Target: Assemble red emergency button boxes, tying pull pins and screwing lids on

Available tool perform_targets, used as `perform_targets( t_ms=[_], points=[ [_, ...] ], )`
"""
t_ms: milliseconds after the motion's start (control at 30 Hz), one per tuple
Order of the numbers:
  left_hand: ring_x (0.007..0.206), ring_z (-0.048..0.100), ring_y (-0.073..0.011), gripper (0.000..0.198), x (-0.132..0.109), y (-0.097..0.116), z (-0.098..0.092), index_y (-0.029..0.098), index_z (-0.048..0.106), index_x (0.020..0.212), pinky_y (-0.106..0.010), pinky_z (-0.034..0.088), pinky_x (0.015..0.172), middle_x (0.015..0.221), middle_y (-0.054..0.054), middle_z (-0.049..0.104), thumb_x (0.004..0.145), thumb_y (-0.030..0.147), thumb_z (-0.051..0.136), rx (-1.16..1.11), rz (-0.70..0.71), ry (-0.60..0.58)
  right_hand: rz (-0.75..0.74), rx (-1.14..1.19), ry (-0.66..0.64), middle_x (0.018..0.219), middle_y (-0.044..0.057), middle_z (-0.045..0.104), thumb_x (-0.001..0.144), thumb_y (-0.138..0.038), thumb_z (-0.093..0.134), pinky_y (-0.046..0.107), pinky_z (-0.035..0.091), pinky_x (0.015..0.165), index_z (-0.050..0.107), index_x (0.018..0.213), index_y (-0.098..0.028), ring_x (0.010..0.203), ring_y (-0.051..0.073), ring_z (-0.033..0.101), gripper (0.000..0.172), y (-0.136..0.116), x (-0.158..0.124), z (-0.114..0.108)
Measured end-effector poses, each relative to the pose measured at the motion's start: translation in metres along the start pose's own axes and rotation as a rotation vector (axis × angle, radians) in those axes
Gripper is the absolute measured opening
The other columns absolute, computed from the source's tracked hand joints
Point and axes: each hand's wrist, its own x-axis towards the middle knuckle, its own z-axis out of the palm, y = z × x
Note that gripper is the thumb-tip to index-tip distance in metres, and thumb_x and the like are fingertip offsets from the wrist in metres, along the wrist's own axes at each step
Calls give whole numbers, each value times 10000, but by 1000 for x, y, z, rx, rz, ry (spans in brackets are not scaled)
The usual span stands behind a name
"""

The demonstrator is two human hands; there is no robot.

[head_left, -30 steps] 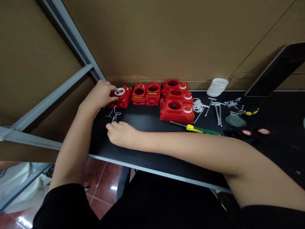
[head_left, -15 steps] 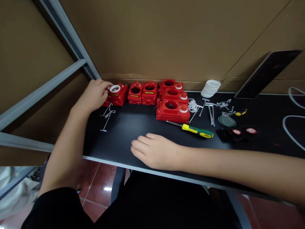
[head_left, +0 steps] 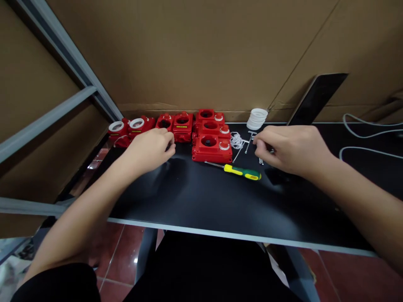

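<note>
My left hand hovers over the black table with fingers curled, fingertips just in front of two small red housings. Further left stand two red housings with white rings on top. My right hand is curled in a pinch over the small metal pins right of three larger red housings; what it pinches is hidden. A yellow-green screwdriver lies between my hands.
A stack of white rings and a tangle of white wire clips sit near the cardboard back wall. A dark panel leans at the right, with white cable beyond. A grey metal frame borders the left.
My left hand let go of the ringed housing at far left and moved right to the small housings. My right hand swept from the left across the table to the metal pins.
</note>
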Motion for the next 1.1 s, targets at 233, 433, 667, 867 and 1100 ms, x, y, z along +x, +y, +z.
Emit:
perform_targets(
  t_ms=[233,433,667,867,1100],
  points=[
    [940,810,-298,210,2,-20,27,204,767,1046,-391,625,842,1056,-116,839,979,280,583,-148,-57,38,125,54,-185,795,33,822,1041,-220,568,368,396,596,725,833,-264,708,245,759,264,13,-17,-4],
    [841,780,-227,258,-4,-21,27,229,776,1050,-337,616,831,1026,-55,842,1023,398,584,-392,107,64,161,160,-417,817,24,815,1025,-253,588,401,415,621,740,924,-278,672,256,712,184,26,-19,-19],
    [733,671,-168,245,-9,-8,39,209,806,1029,-284,519,732,838,-1,657,1016,279,571,-426,350,97,151,129,-464,1103,120,836,1096,-259,523,406,529,755,829,1142,-199,846,270,767,315,18,-19,-4],
    [746,681,-167,208,-13,-8,35,214,792,1036,-281,512,737,841,5,684,1017,248,588,-427,359,108,239,42,-464,1143,200,810,1098,-262,488,526,623,966,855,1159,-165,1090,384,780,384,36,-30,17],
    [767,730,-184,238,-7,-13,41,225,794,1149,-297,547,769,868,8,770,1007,326,632,-464,226,132,453,83,-373,1367,220,813,1078,-215,515,655,589,1197,813,1374,-190,1302,432,735,421,69,-33,21]
  ],
)
